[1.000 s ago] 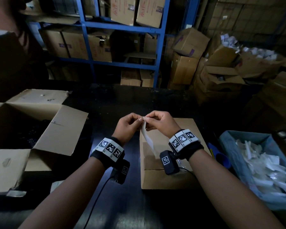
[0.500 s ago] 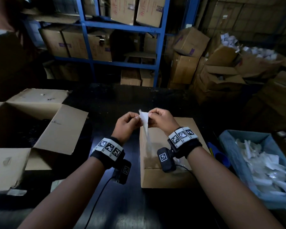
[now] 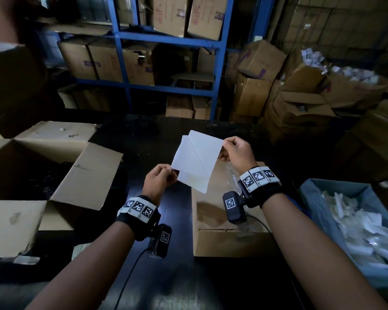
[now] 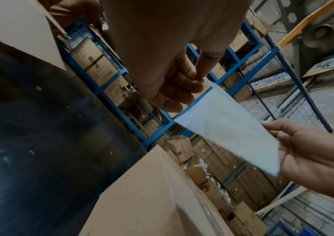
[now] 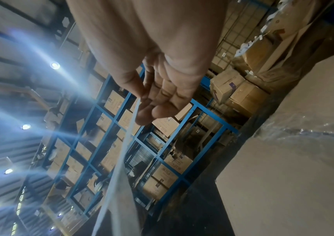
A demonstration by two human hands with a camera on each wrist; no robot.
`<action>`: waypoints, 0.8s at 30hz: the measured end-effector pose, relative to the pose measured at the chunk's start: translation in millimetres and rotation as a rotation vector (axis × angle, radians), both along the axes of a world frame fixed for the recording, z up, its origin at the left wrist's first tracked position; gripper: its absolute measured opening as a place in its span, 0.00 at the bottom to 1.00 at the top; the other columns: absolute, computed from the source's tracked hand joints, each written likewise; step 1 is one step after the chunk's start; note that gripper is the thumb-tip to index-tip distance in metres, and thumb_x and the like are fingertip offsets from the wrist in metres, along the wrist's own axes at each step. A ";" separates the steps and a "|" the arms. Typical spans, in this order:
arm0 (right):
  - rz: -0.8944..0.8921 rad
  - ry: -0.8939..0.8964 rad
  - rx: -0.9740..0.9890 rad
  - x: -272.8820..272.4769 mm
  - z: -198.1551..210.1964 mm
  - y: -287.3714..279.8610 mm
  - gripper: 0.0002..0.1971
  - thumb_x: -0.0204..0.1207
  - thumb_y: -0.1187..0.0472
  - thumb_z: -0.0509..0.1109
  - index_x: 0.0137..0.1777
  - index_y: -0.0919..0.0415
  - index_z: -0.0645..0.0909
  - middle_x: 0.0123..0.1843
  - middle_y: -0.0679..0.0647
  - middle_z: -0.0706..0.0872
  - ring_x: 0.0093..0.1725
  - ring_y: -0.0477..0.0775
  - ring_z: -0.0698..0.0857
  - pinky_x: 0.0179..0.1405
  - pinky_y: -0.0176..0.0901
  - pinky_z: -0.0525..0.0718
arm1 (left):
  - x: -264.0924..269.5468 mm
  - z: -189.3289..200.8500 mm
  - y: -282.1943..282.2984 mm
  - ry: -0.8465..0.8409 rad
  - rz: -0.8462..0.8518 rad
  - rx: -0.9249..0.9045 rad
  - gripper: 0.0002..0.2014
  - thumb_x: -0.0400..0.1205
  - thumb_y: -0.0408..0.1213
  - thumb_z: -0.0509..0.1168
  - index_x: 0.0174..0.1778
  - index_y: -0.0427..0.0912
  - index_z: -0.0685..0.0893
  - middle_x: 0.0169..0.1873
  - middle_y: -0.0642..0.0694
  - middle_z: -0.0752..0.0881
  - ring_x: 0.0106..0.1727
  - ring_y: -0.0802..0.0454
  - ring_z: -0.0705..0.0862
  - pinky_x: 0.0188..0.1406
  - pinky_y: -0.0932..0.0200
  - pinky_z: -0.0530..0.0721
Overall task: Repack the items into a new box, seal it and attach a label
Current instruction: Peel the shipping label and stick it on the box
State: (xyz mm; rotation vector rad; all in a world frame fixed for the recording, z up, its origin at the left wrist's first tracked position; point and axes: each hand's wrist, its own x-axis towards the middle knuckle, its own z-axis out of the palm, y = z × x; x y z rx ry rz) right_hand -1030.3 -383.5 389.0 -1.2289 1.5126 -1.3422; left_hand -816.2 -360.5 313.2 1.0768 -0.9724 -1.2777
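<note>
two hands are holding a white label (image 3: 195, 158) in the air above the sealed box (image 3: 213, 222) on the table (image 3: 143, 139): the left hand (image 3: 158, 181) is pinching its lower left corner, the right hand (image 3: 236, 153) is pinching its upper right corner.
</note>
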 end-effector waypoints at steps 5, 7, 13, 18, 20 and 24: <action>-0.052 0.020 -0.010 -6.7 0.0 -4.4 0.09 0.80 0.67 0.62 0.40 0.56 0.78 0.34 0.59 0.87 0.32 0.55 0.85 0.32 0.42 0.83 | 10.7 -12.5 -1.9 0.017 0.027 0.062 0.10 0.83 0.27 0.57 0.37 0.38 0.79 0.32 0.42 0.79 0.35 0.50 0.79 0.41 0.58 0.82; -0.055 0.043 -0.011 -7.9 -2.3 -4.5 0.09 0.80 0.67 0.62 0.41 0.56 0.78 0.34 0.59 0.87 0.32 0.54 0.86 0.34 0.44 0.83 | 18.8 -24.1 -1.3 -0.007 0.039 0.108 0.11 0.83 0.26 0.57 0.36 0.37 0.79 0.31 0.42 0.79 0.35 0.49 0.79 0.42 0.57 0.81; -0.068 0.072 -0.018 -13.6 -13.2 -3.5 0.09 0.80 0.67 0.62 0.40 0.57 0.78 0.34 0.57 0.86 0.31 0.52 0.85 0.38 0.47 0.86 | 46.4 -60.5 7.8 -0.125 0.087 0.229 0.12 0.81 0.24 0.57 0.34 0.37 0.78 0.30 0.40 0.78 0.34 0.48 0.77 0.39 0.57 0.80; -0.117 0.127 -0.041 -17.8 -13.4 -3.0 0.09 0.80 0.67 0.61 0.40 0.55 0.78 0.33 0.55 0.86 0.30 0.51 0.85 0.35 0.44 0.84 | 67.2 -87.3 11.6 -0.217 0.145 0.318 0.12 0.80 0.23 0.57 0.31 0.35 0.77 0.27 0.39 0.77 0.31 0.48 0.76 0.35 0.57 0.77; -0.133 0.172 -0.058 -21.4 -11.6 -2.2 0.10 0.80 0.65 0.61 0.39 0.53 0.77 0.33 0.55 0.85 0.31 0.50 0.84 0.35 0.43 0.84 | 76.2 -96.8 11.4 -0.288 0.158 0.341 0.13 0.80 0.24 0.56 0.30 0.35 0.77 0.26 0.39 0.77 0.30 0.47 0.75 0.32 0.57 0.75; -0.160 0.208 -0.088 -30.1 -9.7 -1.0 0.10 0.80 0.64 0.61 0.39 0.52 0.77 0.34 0.56 0.86 0.32 0.52 0.85 0.38 0.48 0.86 | 87.2 -104.7 13.1 -0.431 0.227 0.348 0.12 0.78 0.26 0.58 0.28 0.36 0.78 0.24 0.41 0.79 0.29 0.46 0.76 0.33 0.57 0.74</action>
